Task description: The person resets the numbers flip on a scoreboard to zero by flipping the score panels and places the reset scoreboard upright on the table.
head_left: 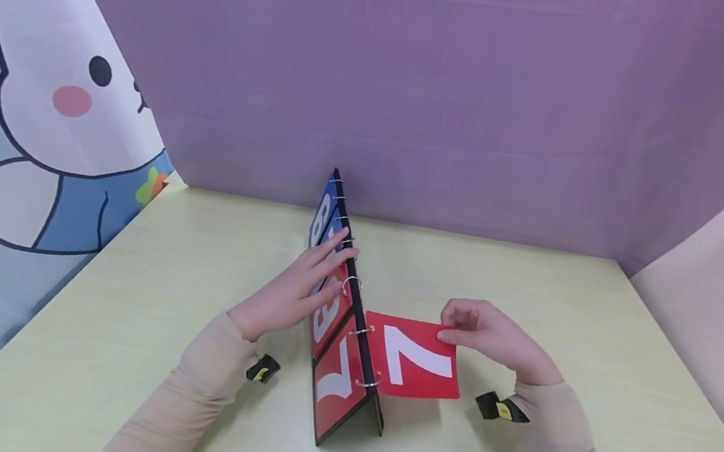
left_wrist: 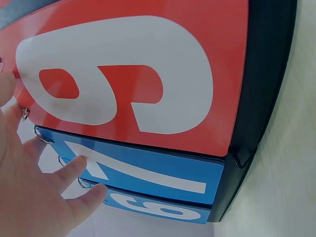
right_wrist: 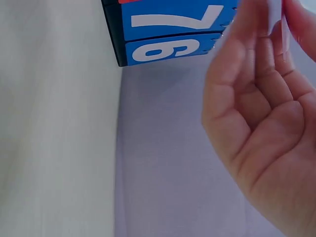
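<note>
A tabletop flip scoreboard [head_left: 356,313] stands like a tent, with number cards hung on metal rings along its top edge. My right hand [head_left: 489,333] pinches the outer edge of a red card [head_left: 373,340] bearing a white 7, which sticks out to the right from its rings. My left hand [head_left: 290,292] lies against the left face near the top edge, its fingers spread. In the left wrist view, those fingertips overlap a blue card [left_wrist: 148,170] by the rings, below a large red card [left_wrist: 224,98]. Blue cards [right_wrist: 168,32] show on the other face in the right wrist view.
The scoreboard stands on a pale wooden table [head_left: 163,323]. Behind it hangs a purple cloth [head_left: 415,78], and a cartoon-printed sheet [head_left: 32,114] covers the left side. Black straps with yellow labels [head_left: 503,410] hang by both wrists.
</note>
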A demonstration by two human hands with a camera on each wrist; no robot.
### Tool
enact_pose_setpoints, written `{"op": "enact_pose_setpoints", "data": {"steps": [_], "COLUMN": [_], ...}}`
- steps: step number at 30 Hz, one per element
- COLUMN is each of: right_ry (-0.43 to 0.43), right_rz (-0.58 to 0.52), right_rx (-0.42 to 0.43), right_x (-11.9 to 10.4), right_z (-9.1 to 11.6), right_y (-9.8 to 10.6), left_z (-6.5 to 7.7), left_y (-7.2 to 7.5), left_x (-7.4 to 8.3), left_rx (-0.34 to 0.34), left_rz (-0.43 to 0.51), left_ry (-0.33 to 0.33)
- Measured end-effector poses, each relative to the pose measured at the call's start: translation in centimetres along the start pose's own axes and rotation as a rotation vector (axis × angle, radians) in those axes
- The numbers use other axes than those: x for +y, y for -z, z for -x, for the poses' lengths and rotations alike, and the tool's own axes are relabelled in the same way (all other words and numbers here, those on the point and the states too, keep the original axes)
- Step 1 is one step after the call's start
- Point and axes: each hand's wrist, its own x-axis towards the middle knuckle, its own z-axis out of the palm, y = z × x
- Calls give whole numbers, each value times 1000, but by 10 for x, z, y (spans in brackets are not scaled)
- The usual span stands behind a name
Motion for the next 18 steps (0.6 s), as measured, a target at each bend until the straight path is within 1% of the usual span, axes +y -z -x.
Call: {"op": "enact_pose_setpoints", "data": {"steps": [2,9,11,13,15,18], "right_ry": [-13,-21,-13,23,102,282], "right_rz": [-11,-105,-147,-230,-346,-564], "right_rx": [25,137,144,122,71,-72], "right_x": [-1,-10,-12,-14,-14,-11], "right_z": [2,13,17,22,26,29], "right_y": [2,12,15,19,22,26], "left_z": [0,0,0,0,0,0], "left_y": [0,0,0,-1,-1,-1], "left_x": [0,-1,-1,-1,-1,-2], "left_rx": [0,3,4,4,4,5], "left_rz": [-2,-3,-2,-3,-2,3], "left_ry": [-1,-5,-7,-6,-3,-1]}}
